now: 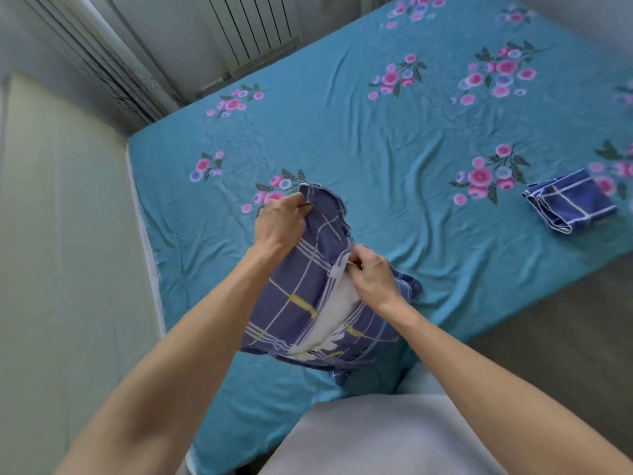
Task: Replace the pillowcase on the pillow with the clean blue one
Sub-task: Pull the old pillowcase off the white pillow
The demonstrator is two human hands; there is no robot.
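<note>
Bed [394, 138]: floral turquoise sheet, used as the work surface.
Pillow [337, 308]: white, exposed through the case opening, rested near the bed's front edge.
Checked pillowcase [298, 293]: its far corner is gripped by the left hand [279, 219], apparently for bracing; the opening's edge is pinched by the right hand [371, 277], probably to widen it.
Folded blue pillowcase [570, 202]: kept well apart at right, awaiting use.

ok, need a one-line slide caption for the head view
Both hands, left hand and right hand, grip the plaid pillowcase around the white pillow; folded pillowcase lies on the floral bed.
</note>
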